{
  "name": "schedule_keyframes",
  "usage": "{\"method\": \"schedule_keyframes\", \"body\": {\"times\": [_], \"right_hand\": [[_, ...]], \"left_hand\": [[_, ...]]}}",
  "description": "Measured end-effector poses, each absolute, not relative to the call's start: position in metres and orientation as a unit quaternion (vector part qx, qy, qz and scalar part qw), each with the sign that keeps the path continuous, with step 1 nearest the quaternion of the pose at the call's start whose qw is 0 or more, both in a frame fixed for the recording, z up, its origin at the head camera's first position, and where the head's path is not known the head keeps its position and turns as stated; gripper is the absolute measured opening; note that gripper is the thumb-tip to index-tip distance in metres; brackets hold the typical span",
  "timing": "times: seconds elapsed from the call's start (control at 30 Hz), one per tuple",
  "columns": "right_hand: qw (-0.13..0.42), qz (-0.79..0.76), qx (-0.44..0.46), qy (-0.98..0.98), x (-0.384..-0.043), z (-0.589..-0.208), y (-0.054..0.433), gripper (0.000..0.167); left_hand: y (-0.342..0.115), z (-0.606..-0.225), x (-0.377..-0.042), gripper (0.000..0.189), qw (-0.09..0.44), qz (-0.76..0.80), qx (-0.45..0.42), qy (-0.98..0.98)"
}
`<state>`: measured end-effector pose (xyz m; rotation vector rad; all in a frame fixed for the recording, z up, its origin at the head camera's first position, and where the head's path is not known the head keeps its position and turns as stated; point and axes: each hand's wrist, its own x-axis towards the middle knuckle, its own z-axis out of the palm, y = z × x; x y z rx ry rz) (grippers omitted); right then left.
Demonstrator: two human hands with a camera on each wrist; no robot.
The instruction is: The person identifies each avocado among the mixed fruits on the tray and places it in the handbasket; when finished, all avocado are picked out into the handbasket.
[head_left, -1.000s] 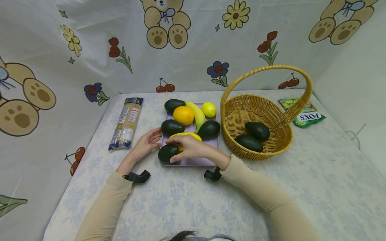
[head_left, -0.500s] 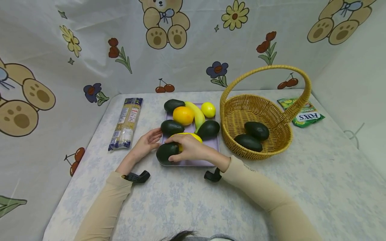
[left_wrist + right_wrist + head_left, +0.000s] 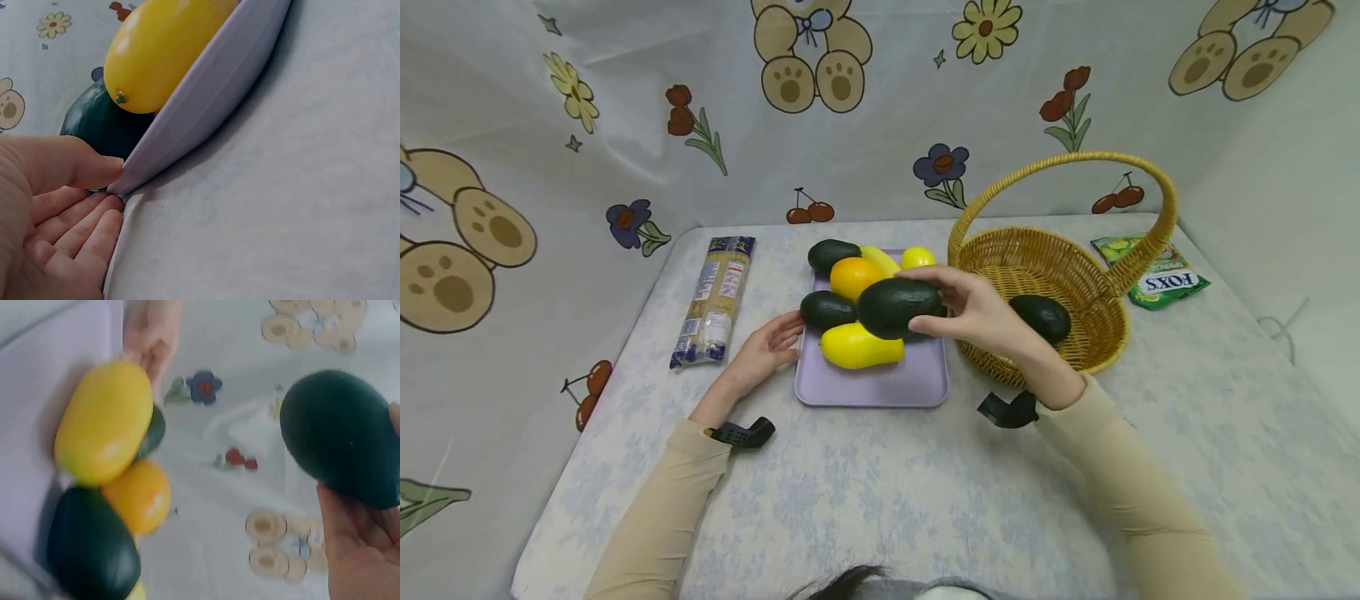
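My right hand point(image 3: 977, 312) holds a dark green avocado point(image 3: 891, 308) above the lilac tray point(image 3: 872, 389), thumb on its near side and fingers behind. In the right wrist view the avocado point(image 3: 337, 434) hangs apart from the fruit. My left hand point(image 3: 760, 357) rests at the tray's left edge; in the left wrist view the thumb and fingertips touch its rim point(image 3: 206, 81), fingers fairly straight. On the tray lie a yellow papaya-like fruit point(image 3: 859, 346), an orange mango-like fruit point(image 3: 853, 277), a banana point(image 3: 880, 260), a lemon point(image 3: 917, 257) and avocados point(image 3: 826, 310). The held avocado partly hides them.
A wicker basket point(image 3: 1118, 329) with a tall arched handle stands right of the tray. An avocado point(image 3: 1043, 317) shows inside, partly behind my right wrist. A pack of dried noodles point(image 3: 711, 300) lies on the left, a green FOX'S bag point(image 3: 1161, 279) at the far right.
My right hand has lifted the avocado from the tray's front left corner and carried it up and right towards the basket. The yellow fruit is now uncovered. My left hand stays at the tray's edge.
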<state>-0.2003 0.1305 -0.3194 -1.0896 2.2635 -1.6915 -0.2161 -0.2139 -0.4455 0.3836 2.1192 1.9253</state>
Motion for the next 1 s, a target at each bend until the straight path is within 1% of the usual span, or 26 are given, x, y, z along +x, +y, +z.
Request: {"method": "schedule_keyframes", "body": {"times": [0.23, 0.5, 0.6, 0.73, 1.0], "right_hand": [[0.047, -0.589, -0.281, 0.756, -0.199, -0.319, 0.186, 0.05], [0.017, -0.572, -0.209, 0.793, -0.209, -0.329, 0.226, 0.05], [0.015, -0.549, -0.184, 0.815, -0.214, -0.337, 0.236, 0.051], [0.028, -0.513, -0.158, 0.843, -0.219, -0.351, 0.243, 0.052], [0.055, -0.486, -0.163, 0.857, -0.226, -0.37, 0.244, 0.056]], "left_hand": [[-0.215, -0.446, -0.218, 0.067, 0.124, 0.657, 0.133, 0.732], [-0.215, -0.445, -0.216, 0.067, 0.123, 0.659, 0.129, 0.73], [-0.214, -0.446, -0.216, 0.067, 0.126, 0.662, 0.128, 0.728], [-0.215, -0.446, -0.216, 0.067, 0.128, 0.664, 0.127, 0.725], [-0.214, -0.446, -0.217, 0.067, 0.128, 0.665, 0.129, 0.724]]}}
